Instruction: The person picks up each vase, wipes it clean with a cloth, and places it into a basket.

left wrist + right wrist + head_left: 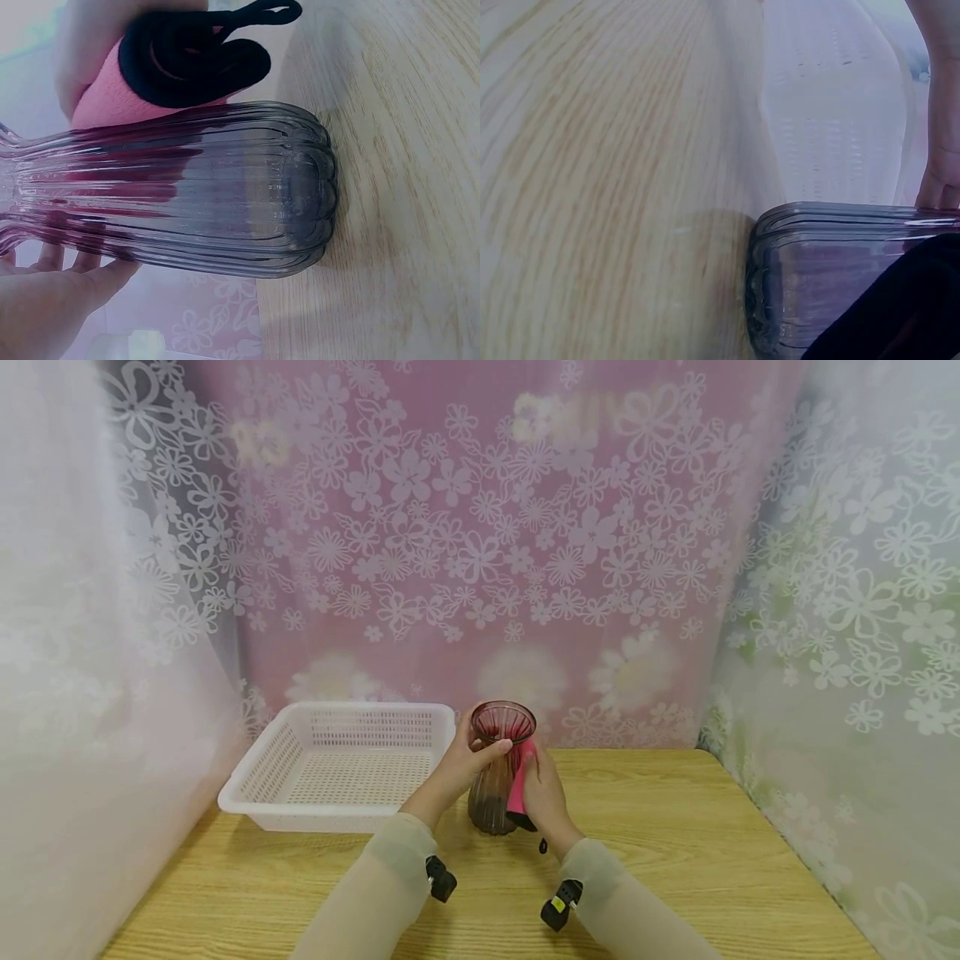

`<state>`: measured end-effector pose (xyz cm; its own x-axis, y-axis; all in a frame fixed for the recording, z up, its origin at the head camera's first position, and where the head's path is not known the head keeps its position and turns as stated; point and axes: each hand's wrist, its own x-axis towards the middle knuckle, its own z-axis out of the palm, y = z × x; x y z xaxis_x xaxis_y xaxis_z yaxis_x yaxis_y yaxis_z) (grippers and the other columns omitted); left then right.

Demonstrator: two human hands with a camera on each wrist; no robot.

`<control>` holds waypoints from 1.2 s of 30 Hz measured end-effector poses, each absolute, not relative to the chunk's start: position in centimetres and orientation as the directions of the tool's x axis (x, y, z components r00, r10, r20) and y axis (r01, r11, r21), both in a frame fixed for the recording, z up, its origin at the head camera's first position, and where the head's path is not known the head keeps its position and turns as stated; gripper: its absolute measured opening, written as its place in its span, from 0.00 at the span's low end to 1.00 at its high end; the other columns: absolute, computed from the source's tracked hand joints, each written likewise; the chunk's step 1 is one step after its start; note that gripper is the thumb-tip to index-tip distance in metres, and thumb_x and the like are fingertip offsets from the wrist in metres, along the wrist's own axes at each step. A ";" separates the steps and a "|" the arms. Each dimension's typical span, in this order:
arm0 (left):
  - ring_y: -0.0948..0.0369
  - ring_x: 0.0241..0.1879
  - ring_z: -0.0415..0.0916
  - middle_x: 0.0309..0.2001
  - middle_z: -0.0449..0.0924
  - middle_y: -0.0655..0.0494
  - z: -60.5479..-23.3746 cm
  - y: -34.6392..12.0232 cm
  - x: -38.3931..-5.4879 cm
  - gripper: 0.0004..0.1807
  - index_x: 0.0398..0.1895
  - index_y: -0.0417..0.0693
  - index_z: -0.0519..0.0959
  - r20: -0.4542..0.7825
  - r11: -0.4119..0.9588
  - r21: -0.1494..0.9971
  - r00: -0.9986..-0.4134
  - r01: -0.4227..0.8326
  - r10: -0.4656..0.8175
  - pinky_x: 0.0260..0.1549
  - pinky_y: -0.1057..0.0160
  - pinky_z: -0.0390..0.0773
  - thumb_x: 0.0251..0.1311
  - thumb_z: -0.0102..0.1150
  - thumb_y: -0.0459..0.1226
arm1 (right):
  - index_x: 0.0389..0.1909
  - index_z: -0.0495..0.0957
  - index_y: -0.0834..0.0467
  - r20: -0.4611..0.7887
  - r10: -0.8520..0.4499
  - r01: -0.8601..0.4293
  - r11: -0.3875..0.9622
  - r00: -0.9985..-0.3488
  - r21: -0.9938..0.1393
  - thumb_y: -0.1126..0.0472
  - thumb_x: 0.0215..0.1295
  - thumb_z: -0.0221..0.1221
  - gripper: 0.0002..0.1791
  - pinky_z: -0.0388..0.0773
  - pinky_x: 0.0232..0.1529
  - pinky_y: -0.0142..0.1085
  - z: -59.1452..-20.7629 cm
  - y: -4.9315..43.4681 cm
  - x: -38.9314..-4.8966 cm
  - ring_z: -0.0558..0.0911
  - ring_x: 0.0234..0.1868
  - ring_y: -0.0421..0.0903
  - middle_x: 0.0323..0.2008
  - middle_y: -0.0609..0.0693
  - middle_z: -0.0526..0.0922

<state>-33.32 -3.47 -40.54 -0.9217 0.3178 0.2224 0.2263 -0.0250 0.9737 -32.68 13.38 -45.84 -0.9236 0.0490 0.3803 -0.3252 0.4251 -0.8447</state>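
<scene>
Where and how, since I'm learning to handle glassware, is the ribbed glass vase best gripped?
Probably at the narrowed neck, coming from the person's left. The ribbed glass vase stands upright, and its flared rim overhangs the neck, which should resist slipping. The left hand holds it close to there; the right hand holds the rolled pink-and-black cloth at the opposite side.

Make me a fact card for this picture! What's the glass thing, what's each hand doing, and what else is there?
Glass thing: ribbed vase, reddish at the top, greyish below, upright on the wooden table
Left hand: grips the vase near its top
Right hand: holds a pink-and-black cloth against the vase's side
Basket: white, with holes, left of the vase
Behind: pinkish curtain with flowers
</scene>
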 end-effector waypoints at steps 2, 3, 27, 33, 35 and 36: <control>0.46 0.70 0.61 0.74 0.59 0.45 -40.6 -3.5 -33.4 0.46 0.80 0.68 0.46 0.221 -0.013 0.974 -0.923 0.228 0.315 0.61 0.43 0.69 0.66 0.64 0.46 | 0.72 0.66 0.52 0.376 0.042 -0.322 0.437 -0.925 -0.840 0.45 0.82 0.35 0.27 0.69 0.57 0.54 -46.0 13.5 -32.7 0.74 0.55 0.56 0.54 0.60 0.75; 0.46 0.70 0.61 0.74 0.60 0.45 -40.6 -3.5 -33.4 0.46 0.80 0.69 0.46 0.219 -0.007 0.974 -0.924 0.228 0.312 0.62 0.43 0.69 0.66 0.64 0.47 | 0.72 0.66 0.51 0.370 0.039 -0.316 0.443 -0.928 -0.839 0.46 0.82 0.35 0.27 0.69 0.59 0.54 -46.1 13.5 -32.7 0.74 0.57 0.55 0.57 0.59 0.75; 0.43 0.72 0.58 0.76 0.53 0.38 -37.9 -4.0 -31.1 0.48 0.81 0.57 0.42 0.202 -0.043 0.979 -0.910 0.201 0.361 0.64 0.41 0.65 0.67 0.62 0.41 | 0.76 0.57 0.63 0.101 0.002 -0.082 0.554 -0.995 -0.828 0.49 0.83 0.33 0.30 0.55 0.69 0.61 -47.6 14.6 -33.5 0.60 0.72 0.67 0.73 0.67 0.61; 0.41 0.72 0.56 0.76 0.51 0.37 -38.0 -3.9 -31.1 0.49 0.81 0.58 0.42 0.196 -0.030 0.980 -0.917 0.198 0.348 0.64 0.39 0.64 0.67 0.63 0.41 | 0.75 0.58 0.65 0.094 -0.033 -0.096 0.569 -0.995 -0.817 0.50 0.84 0.32 0.30 0.55 0.70 0.60 -47.9 14.9 -33.6 0.60 0.72 0.67 0.72 0.68 0.62; 0.41 0.72 0.56 0.76 0.52 0.36 -38.0 -3.9 -31.1 0.48 0.81 0.57 0.42 0.201 -0.033 0.979 -0.916 0.202 0.347 0.64 0.39 0.64 0.67 0.63 0.40 | 0.75 0.57 0.65 0.084 -0.039 -0.092 0.574 -0.996 -0.814 0.50 0.84 0.32 0.30 0.54 0.70 0.61 -47.8 15.0 -33.6 0.60 0.72 0.67 0.72 0.68 0.61; 0.41 0.72 0.56 0.76 0.52 0.36 -38.0 -3.9 -31.1 0.48 0.81 0.57 0.42 0.203 -0.032 0.978 -0.916 0.205 0.347 0.64 0.39 0.64 0.67 0.63 0.40 | 0.75 0.57 0.66 0.081 -0.044 -0.091 0.579 -0.996 -0.810 0.50 0.84 0.31 0.31 0.54 0.70 0.61 -47.7 15.0 -33.6 0.60 0.72 0.68 0.72 0.69 0.61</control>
